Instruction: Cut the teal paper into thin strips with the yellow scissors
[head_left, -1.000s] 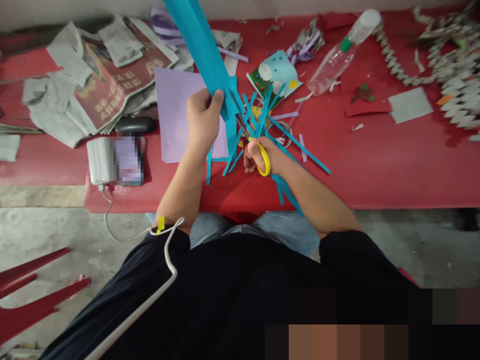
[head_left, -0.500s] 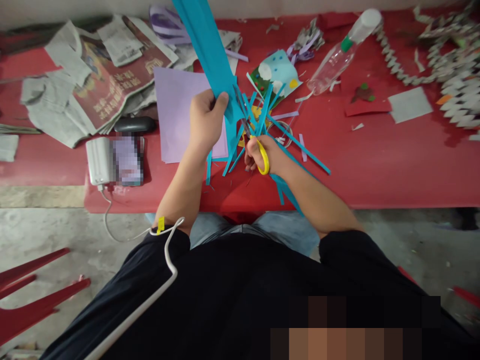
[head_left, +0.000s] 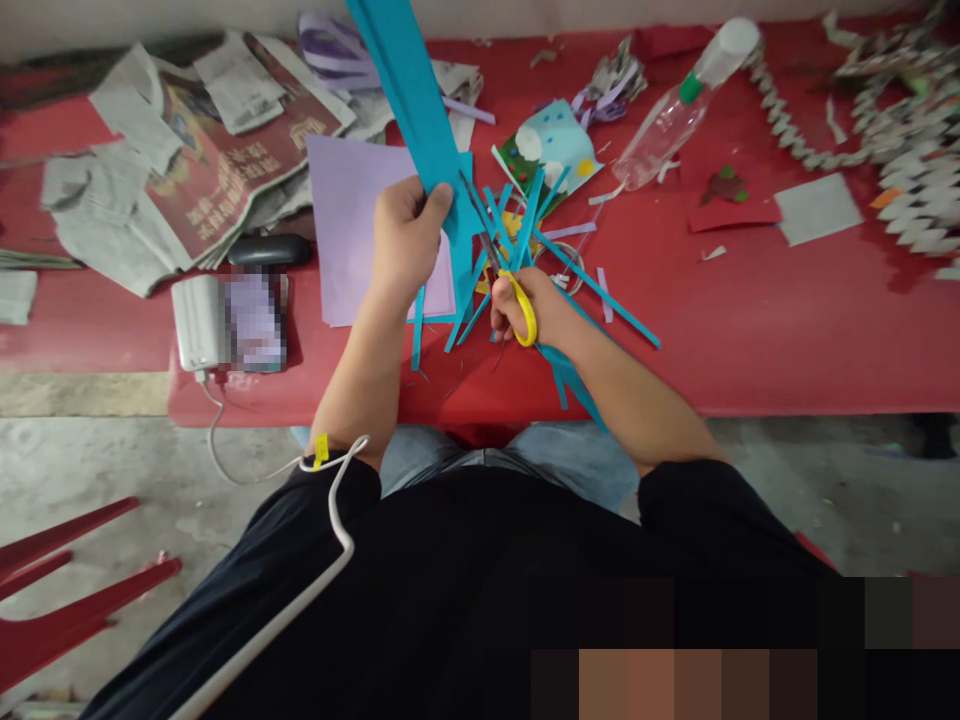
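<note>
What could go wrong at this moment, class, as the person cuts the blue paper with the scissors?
1. The left hand grips the blue paper right beside the scissors, so the thumb may get nicked.
2. The long sheet stands up unsupported; it may flop and skew the cut.
3. Cut blue strips lie heaped under the right hand and could snag the blades.

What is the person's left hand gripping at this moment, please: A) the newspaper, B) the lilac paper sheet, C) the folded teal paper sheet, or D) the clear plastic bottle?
C: the left hand pinches the folded teal paper sheet upright above the table, while the right hand works the yellow-handled scissors into its edge.
</note>
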